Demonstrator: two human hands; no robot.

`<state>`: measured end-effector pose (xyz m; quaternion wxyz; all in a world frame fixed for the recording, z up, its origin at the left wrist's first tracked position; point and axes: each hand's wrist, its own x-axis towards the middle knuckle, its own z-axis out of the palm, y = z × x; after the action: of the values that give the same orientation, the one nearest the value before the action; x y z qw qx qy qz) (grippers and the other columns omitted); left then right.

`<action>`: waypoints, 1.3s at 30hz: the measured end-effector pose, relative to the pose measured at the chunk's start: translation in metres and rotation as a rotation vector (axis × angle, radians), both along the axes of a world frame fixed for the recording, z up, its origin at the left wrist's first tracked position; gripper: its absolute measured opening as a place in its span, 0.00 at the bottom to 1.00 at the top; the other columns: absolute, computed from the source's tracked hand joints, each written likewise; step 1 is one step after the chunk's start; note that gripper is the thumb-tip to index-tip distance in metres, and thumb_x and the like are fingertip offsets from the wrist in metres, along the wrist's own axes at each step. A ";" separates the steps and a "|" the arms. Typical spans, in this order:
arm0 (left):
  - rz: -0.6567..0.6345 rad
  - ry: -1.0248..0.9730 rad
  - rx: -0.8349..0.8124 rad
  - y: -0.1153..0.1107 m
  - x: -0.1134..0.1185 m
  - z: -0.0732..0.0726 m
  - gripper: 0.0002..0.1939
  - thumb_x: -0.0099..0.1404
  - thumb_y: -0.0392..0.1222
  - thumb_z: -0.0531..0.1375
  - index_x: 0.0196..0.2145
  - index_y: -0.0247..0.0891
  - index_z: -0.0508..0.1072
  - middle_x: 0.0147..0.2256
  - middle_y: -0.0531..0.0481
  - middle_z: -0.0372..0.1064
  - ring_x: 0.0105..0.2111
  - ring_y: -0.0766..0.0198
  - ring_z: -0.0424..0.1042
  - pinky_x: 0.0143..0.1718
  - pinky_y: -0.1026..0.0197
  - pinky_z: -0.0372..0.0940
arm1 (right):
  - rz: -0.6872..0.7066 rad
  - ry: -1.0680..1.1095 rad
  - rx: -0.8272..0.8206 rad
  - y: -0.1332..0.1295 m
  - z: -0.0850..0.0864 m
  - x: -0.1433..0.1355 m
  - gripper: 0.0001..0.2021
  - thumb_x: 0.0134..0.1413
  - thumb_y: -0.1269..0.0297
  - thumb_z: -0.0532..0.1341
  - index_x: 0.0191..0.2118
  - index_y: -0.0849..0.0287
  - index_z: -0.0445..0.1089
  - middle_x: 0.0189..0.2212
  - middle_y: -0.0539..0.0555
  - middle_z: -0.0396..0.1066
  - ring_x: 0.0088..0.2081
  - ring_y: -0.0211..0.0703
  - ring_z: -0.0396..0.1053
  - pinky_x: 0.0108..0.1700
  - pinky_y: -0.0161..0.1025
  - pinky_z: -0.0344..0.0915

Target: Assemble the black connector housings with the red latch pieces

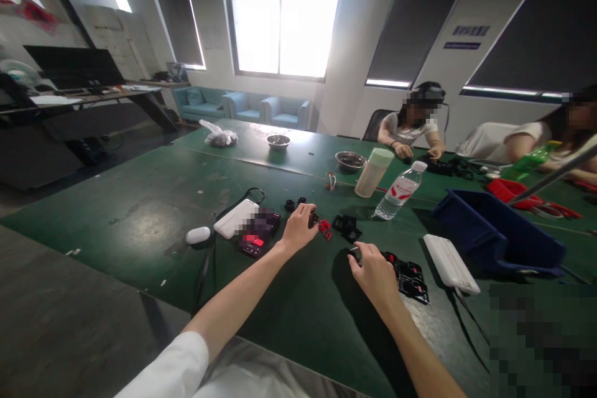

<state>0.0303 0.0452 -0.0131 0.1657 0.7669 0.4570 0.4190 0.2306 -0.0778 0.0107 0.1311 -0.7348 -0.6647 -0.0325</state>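
My left hand (300, 227) is closed round a small dark part (313, 219) at its fingertips, just left of some small red pieces (325, 229) on the green table (140, 211). My right hand (373, 272) lies lower and to the right, thumb and forefinger close round a small dark piece (354, 252) that its fingers partly hide. Black flat parts (347, 227) lie between and beyond the hands. Beside my right hand is a group of black frames (411, 280) with red bits. Two small black round parts (295, 204) stand beyond my left hand.
Left of my hands are a phone (259, 231), white power bank (236, 219) and earbud case (198, 236). To the right are a bottle (399, 191), a green-lidded cup (374, 173), another power bank (451, 263) and a blue bin (499, 233). Two people sit across the table, beyond metal bowls (351, 160).
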 end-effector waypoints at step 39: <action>-0.582 0.342 -0.121 -0.064 -0.069 0.032 0.37 0.65 0.35 0.60 0.71 0.46 0.59 0.58 0.44 0.73 0.58 0.53 0.74 0.62 0.54 0.67 | 0.617 0.112 0.156 -0.007 -0.018 -0.030 0.12 0.72 0.62 0.57 0.46 0.56 0.78 0.39 0.57 0.82 0.41 0.48 0.78 0.42 0.40 0.71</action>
<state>-0.0386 -0.0193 0.0189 0.2445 0.9130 0.2644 0.1916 0.2001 -0.0844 -0.0070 0.2270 -0.4871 -0.8433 -0.0013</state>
